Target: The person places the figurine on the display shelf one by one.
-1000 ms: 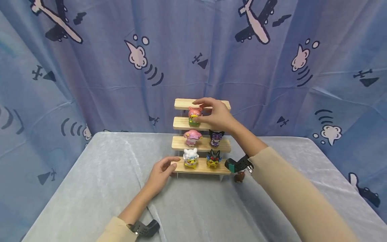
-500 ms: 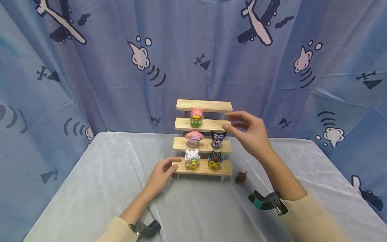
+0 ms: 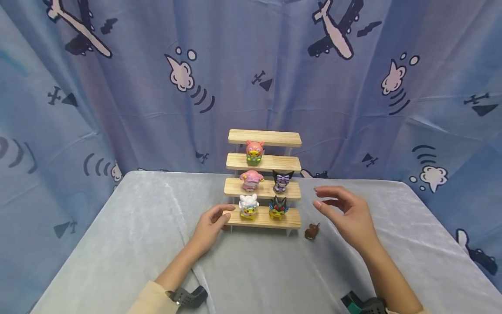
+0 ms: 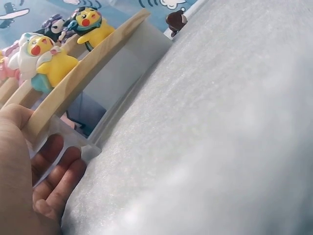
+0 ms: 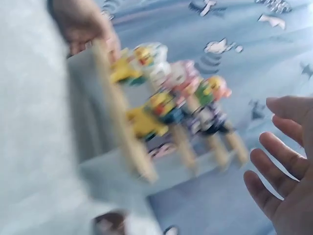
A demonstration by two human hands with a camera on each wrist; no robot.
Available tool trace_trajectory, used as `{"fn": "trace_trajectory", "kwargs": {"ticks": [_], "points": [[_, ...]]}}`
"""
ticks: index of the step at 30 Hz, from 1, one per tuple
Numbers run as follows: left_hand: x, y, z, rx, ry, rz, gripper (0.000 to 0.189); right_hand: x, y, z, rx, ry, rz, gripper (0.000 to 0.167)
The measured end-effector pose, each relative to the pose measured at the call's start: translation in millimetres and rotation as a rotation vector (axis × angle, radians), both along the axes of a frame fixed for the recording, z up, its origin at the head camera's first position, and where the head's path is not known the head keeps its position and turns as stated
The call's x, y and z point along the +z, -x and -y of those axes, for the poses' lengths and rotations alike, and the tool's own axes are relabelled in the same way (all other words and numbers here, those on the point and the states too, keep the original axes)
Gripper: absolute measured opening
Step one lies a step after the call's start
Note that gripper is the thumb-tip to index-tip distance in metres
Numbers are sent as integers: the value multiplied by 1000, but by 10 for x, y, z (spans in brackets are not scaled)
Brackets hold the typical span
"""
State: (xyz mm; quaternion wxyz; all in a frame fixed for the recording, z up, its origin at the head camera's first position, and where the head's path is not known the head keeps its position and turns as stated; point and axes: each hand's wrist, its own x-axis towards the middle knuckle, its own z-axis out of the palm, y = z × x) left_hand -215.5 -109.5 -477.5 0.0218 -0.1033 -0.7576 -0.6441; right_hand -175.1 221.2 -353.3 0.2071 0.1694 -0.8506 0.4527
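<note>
My left hand (image 3: 208, 227) grips the left end of the lowest board of a tiered wooden display stand (image 3: 259, 186). In the left wrist view its thumb lies at the board's end, and curled fingers (image 4: 66, 178) show by the clear side support. My right hand (image 3: 350, 216), fingers loosely bent and holding nothing, hovers right of the stand. Nearest to it, a small brown figurine (image 3: 311, 231) lies on the table. White-hooded (image 3: 248, 207) and black-hooded (image 3: 278, 207) yellow figurines stand on the lowest board.
Above them are a pink figurine (image 3: 251, 180) and a black-purple figurine (image 3: 281, 181). A red-hooded figurine (image 3: 254, 152) stands on the third board's left. The table has a pale cloth (image 3: 157, 209); a blue patterned curtain (image 3: 235, 65) hangs behind.
My right hand has let go of the red-hooded figurine on the third board and moved right and down toward the brown figurine. My left hand stays on the stand.
</note>
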Motion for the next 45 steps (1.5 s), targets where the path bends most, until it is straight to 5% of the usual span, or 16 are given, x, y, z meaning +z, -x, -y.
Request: {"fn": "trace_trajectory", "kwargs": {"ticks": [9, 16, 19, 30, 40, 45], "points": [[3, 13, -10, -21, 9, -12, 25, -666, 112, -233, -5, -77, 114, 28], [18, -4, 14, -15, 7, -21, 25, -1063, 255, -376, 130, 63, 207, 34], [8, 12, 23, -26, 7, -33, 25, -1161, 269, -420, 138, 15, 182, 35], [-5, -1, 26, -14, 4, -29, 25, -1178, 240, -385, 171, -111, 167, 30], [-7, 2, 28, -13, 3, -17, 25, -1214, 264, -329, 4, -181, 206, 29], [17, 10, 20, -9, 11, -20, 24, -1199, 274, -333, -10, -212, 219, 32]]}}
